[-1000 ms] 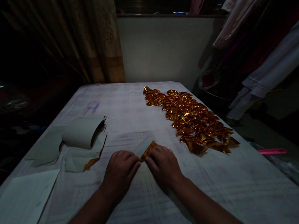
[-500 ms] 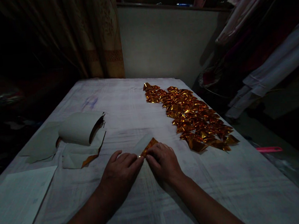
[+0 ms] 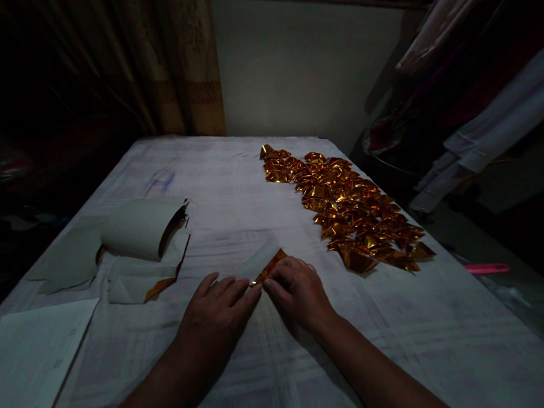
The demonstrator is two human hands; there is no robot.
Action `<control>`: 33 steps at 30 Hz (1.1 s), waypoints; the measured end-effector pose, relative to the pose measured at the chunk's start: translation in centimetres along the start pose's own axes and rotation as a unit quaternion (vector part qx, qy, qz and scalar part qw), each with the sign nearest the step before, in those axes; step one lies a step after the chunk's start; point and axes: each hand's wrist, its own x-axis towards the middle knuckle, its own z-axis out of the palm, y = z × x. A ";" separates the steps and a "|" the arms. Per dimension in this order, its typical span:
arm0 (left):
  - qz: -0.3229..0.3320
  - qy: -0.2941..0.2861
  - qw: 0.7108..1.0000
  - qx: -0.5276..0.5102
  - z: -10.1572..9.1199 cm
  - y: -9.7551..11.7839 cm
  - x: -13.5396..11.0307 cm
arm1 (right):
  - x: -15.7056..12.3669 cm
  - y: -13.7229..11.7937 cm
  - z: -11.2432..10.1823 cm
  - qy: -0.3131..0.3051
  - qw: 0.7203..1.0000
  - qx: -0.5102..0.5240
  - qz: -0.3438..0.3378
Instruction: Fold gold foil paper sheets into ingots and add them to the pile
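Note:
A small sheet of gold foil paper (image 3: pixel 265 265), gold on one face and pale on the other, lies on the white cloth-covered table (image 3: pixel 277 368). My left hand (image 3: pixel 215 314) presses on its near corner, fingers stretched out flat and close together. My right hand (image 3: pixel 296 291) rests on the sheet's right part with fingers curled down, pinching the fold. Both hands meet at the paper's near tip. To the right stretches a long heap of folded gold foil pieces (image 3: pixel 348 207).
A loose stack of curled foil sheets, pale side up (image 3: pixel 133 248), lies at the left. A white sheet of paper (image 3: pixel 24 365) sits at the near left corner. A curtain (image 3: pixel 178 60) and hanging clothes (image 3: pixel 485 90) surround the table. A pink object (image 3: pixel 487 268) lies off the right edge.
My left hand's fingers have stretched out flatter over the paper's corner. The camera view has tilted slightly, so everything sits a little higher in the picture.

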 end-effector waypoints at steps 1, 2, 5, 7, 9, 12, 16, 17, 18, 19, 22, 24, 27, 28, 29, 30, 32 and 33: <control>0.000 -0.001 1.000 0.000 -0.1 0.0 0.1 | 0.0 -0.1 0.0 0.001 1.000 -0.004 0.002; -0.003 -0.003 1.000 0.000 -0.1 0.1 0.2 | 0.0 -0.1 0.0 0.003 1.000 -0.007 0.004; -0.013 -0.014 1.000 0.000 -0.2 0.2 0.3 | 0.0 -0.2 0.1 0.008 1.000 -0.013 0.010; -0.014 -0.015 1.000 0.000 -0.2 0.2 0.3 | 0.0 -0.3 0.1 0.008 1.000 -0.017 0.012; -0.013 -0.017 1.000 -0.001 -0.2 0.2 0.3 | 0.0 -0.4 0.1 0.009 1.000 -0.021 0.012; -0.016 -0.028 0.999 -0.003 -0.2 0.2 0.4 | 0.0 -0.5 0.1 0.014 0.999 -0.027 0.012; -0.020 -0.035 0.999 -0.005 -0.2 0.2 0.5 | 0.0 -0.7 0.2 0.015 0.999 -0.041 0.013; -0.020 -0.035 0.999 -0.006 -0.2 0.2 0.6 | 0.0 -0.7 0.2 0.015 0.999 -0.044 0.013; -0.022 -0.034 0.999 -0.007 -0.2 0.3 0.6 | -0.1 -0.7 0.2 0.015 0.999 -0.046 0.013; -0.023 -0.036 0.999 -0.008 -0.2 0.3 0.6 | -0.1 -0.7 0.2 0.016 0.999 -0.047 0.013; -0.025 -0.043 0.999 -0.010 -0.2 0.3 0.7 | -0.1 -0.7 0.3 0.017 0.999 -0.047 0.015; -0.025 -0.050 0.998 -0.010 -0.2 0.3 0.7 | -0.1 -0.6 0.3 0.019 0.999 -0.045 0.014; -0.028 -0.054 0.998 -0.008 -0.2 0.2 0.7 | -0.1 -0.6 0.4 0.023 0.999 -0.039 0.013; -0.029 -0.053 0.998 -0.007 -0.2 0.2 0.7 | -0.1 -0.6 0.4 0.024 0.999 -0.036 0.013; -0.029 -0.054 0.998 -0.008 -0.1 0.2 0.7 | -0.1 -0.6 0.4 0.024 0.999 -0.032 0.013; -0.029 -0.054 0.998 -0.009 -0.2 0.2 0.7 | -0.1 -0.7 0.4 0.023 0.999 -0.028 0.013; -0.031 -0.060 0.998 -0.010 -0.2 0.3 0.8 | -0.1 -0.8 0.3 0.017 1.000 -0.020 0.012; -0.032 -0.065 0.997 -0.010 -0.3 0.3 0.9 | -0.1 -0.8 0.3 0.013 1.000 -0.017 0.011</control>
